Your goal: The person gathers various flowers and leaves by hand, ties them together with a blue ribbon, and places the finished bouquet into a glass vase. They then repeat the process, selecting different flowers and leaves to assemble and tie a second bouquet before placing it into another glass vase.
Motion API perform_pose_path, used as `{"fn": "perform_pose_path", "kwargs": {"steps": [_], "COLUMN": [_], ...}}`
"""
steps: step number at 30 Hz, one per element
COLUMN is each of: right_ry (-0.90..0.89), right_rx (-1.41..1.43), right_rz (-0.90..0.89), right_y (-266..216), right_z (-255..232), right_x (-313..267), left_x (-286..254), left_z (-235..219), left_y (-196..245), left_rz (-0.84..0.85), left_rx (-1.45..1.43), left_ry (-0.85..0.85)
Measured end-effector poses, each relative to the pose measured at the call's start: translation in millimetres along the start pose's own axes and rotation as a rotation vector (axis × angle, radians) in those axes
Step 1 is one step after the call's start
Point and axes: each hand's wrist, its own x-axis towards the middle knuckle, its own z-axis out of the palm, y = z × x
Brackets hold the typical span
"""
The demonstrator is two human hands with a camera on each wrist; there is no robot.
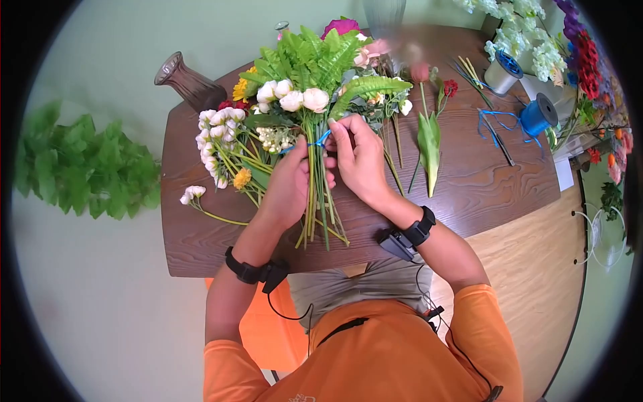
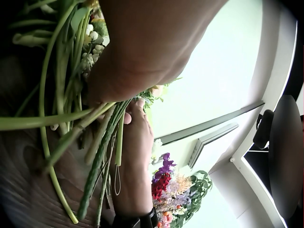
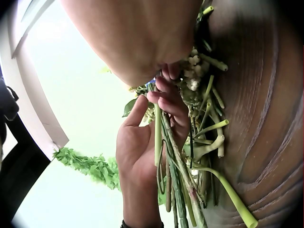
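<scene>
My left hand (image 1: 287,191) grips a bunch of green stems (image 1: 321,214) just below a blue ribbon (image 1: 323,139) that goes round them. With thumb and fingertips, my right hand (image 1: 362,159) pinches the ribbon at the right side of the bunch. Above the binding spread pale pink-white blooms (image 1: 316,100) and fern-like leaves (image 1: 301,60). In the right wrist view, the left hand's fingers (image 3: 168,102) curl round the stems (image 3: 175,175), whose ends point down. The ribbon itself is mostly hidden in both wrist views.
Loose white flowers (image 1: 218,137) lie left on the table (image 1: 469,208); a tulip (image 1: 429,151) lies right. Farther right are a blue ribbon spool (image 1: 538,115), scissors (image 1: 499,142) and a silver spool (image 1: 502,72). A glass vase (image 1: 191,80) leans at the back left.
</scene>
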Motion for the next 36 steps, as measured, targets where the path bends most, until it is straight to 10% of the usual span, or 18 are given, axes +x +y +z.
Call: {"fn": "perform_pose_path", "kwargs": {"steps": [9,36], "right_ry": [0.007,-0.069], "right_rx": [0.159,0.123], "right_rz": [-0.016,0.060], "right_y": [2.5,-3.3], "right_z": [3.4,-5.0], "right_x": [-1.2,0.5], "left_x": [-3.5,2.8], "left_z": [14.9,-1.1], "left_y": [-18.1,-28.0], "left_rz": [0.111,0.055], "left_rx": [0.345,-0.061], "left_ry": [0.105,-0.096]}}
